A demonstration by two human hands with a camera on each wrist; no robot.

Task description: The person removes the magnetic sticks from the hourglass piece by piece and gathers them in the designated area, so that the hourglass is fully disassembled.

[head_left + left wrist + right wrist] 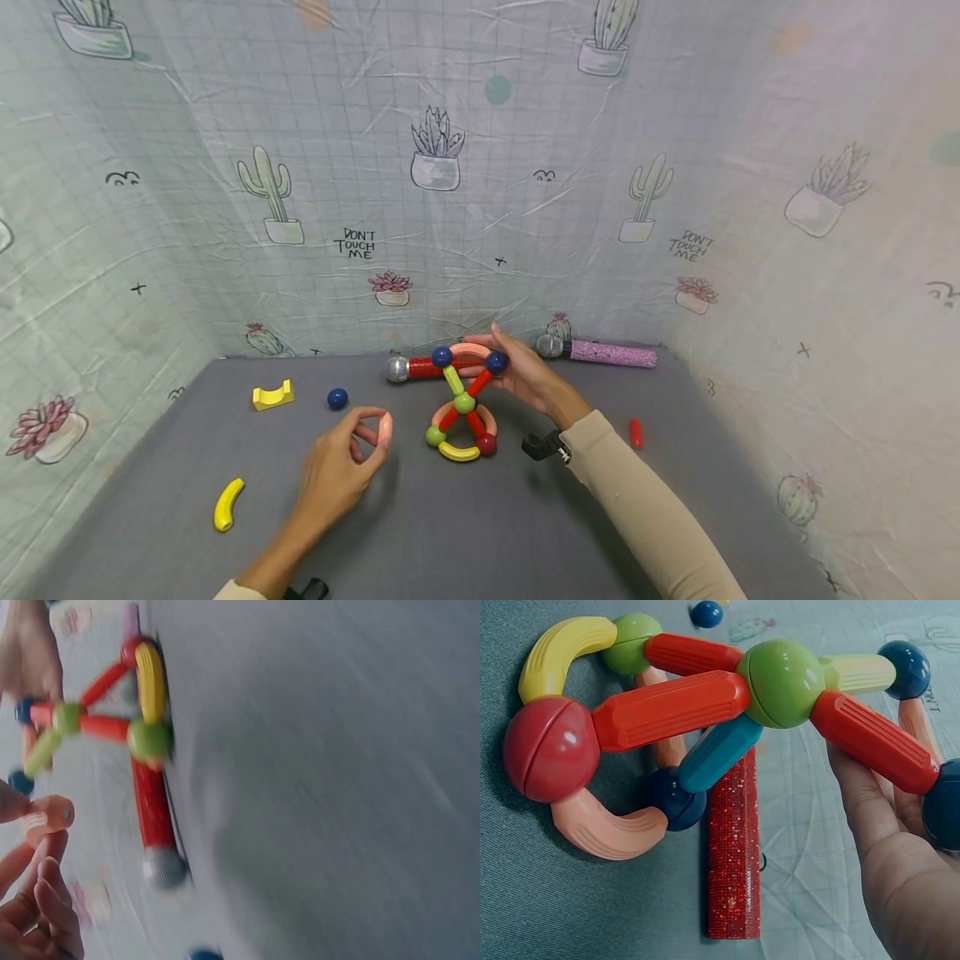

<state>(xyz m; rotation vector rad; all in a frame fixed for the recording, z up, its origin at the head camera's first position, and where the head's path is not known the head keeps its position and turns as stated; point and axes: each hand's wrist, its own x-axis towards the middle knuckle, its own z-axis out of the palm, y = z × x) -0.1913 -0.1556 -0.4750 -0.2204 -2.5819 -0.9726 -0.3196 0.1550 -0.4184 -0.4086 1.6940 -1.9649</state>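
Currently the left hand (pixel 337 467) pinches a peach piece (pixel 385 429) between thumb and finger, narrow grip, left of the model (pixel 464 404) and apart from it. Right hand (pixel 528 379) is at the model's top, fingers behind the peach arc (pixel 470 350); can't tell if it's clamped on or just steadying. Model stands on the tabletop (pixel 450 533) near mid-width, toward the far edge. Base: green, dark red and navy balls, joined by one yellow arc and two peach arcs. Two red sticks and a teal one rise to a green centre ball (pixel 785 684); from there one pale green and one red stick go up to two navy balls. Red mic (pixel 425 367) lies behind it by the far edge, purple mic (pixel 613 353) at far-right corner. Loose red stick (pixel 636 434) near right edge; yellow block (pixel 273 397) near far-left corner, spare ball (pixel 337 399) right of it; yellow curve (pixel 228 505) toward left edge. Left wrist view is blurry.
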